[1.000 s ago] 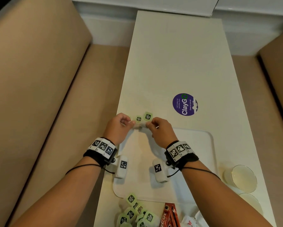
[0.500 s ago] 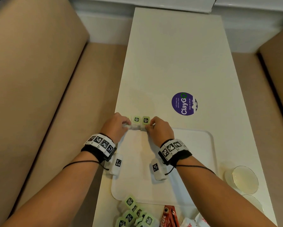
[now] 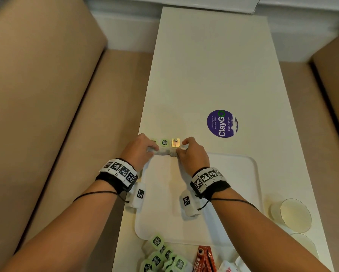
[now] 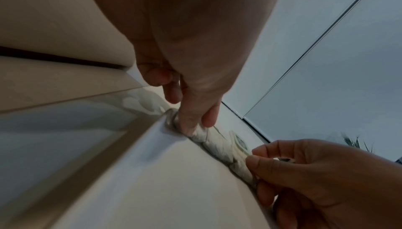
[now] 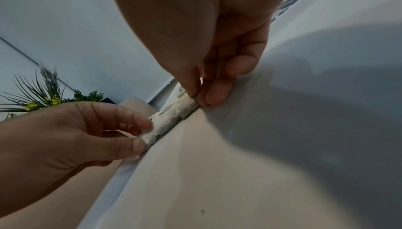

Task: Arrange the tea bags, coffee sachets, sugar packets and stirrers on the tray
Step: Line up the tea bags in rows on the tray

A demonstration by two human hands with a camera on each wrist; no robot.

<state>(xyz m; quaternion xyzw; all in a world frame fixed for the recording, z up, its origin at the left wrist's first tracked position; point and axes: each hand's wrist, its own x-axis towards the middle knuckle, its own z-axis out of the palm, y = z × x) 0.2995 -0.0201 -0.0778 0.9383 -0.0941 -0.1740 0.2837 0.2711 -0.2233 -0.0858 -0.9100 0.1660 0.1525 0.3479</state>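
Note:
A short row of white tea bags with green labels lies along the far left rim of the white tray. My left hand pinches the row's left end and my right hand pinches its right end. The left wrist view shows my left thumb and finger pressed on the end tea bag at the tray's corner. In the right wrist view my right fingertips hold the other end of the tea bags. Both hands hide the outer bags.
A heap of several tea bags lies off the tray's near edge, beside red coffee sachets and white packets. Two glass cups stand right of the tray. A purple sticker marks the table beyond. Beige benches flank the table.
Both hands have brought the tea bags down onto the tray's far rim and drawn slightly apart, so the bags now lie in a straighter, longer row.

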